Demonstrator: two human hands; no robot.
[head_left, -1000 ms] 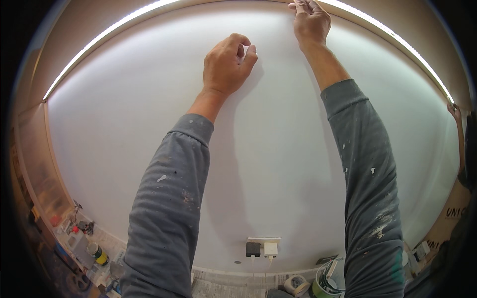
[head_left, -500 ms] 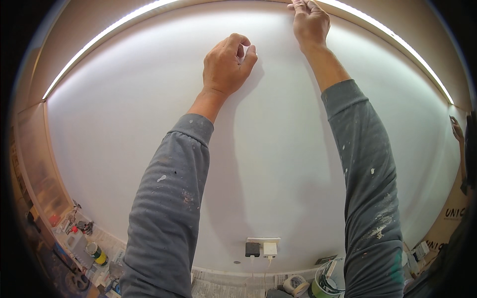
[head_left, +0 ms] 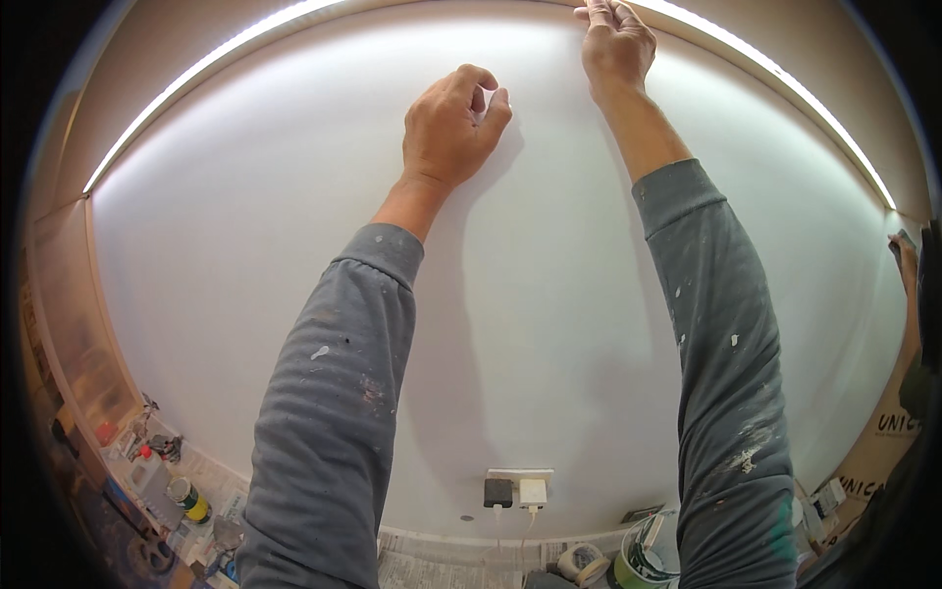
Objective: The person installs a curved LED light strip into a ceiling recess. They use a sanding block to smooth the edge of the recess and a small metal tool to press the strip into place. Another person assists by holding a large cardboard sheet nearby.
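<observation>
My left hand [head_left: 451,128] is raised close to the white wall [head_left: 549,275]. Its fingers are curled in with the thumb set a little off them, and whatever may lie between them is too small or hidden to make out. Higher up, my right hand [head_left: 618,44] reaches to the wall's top edge beside the glowing light strip [head_left: 706,29]. Its fingers are pinched together there, partly cut off by the picture's edge, so what they hold cannot be seen. Both grey sleeves are spotted with dried white paint.
A socket with a black plug [head_left: 498,493] and a white plug [head_left: 533,493] sits low on the wall. Below are newspaper [head_left: 422,564], a tape roll [head_left: 583,563] and a bucket [head_left: 643,564]. Cans and bottles [head_left: 152,481] stand left. Another person's hand [head_left: 903,253] is at far right.
Both my hands have shifted very slightly to the right, with their grips looking the same. At the far right, the other person's hand has changed its pose against the wall.
</observation>
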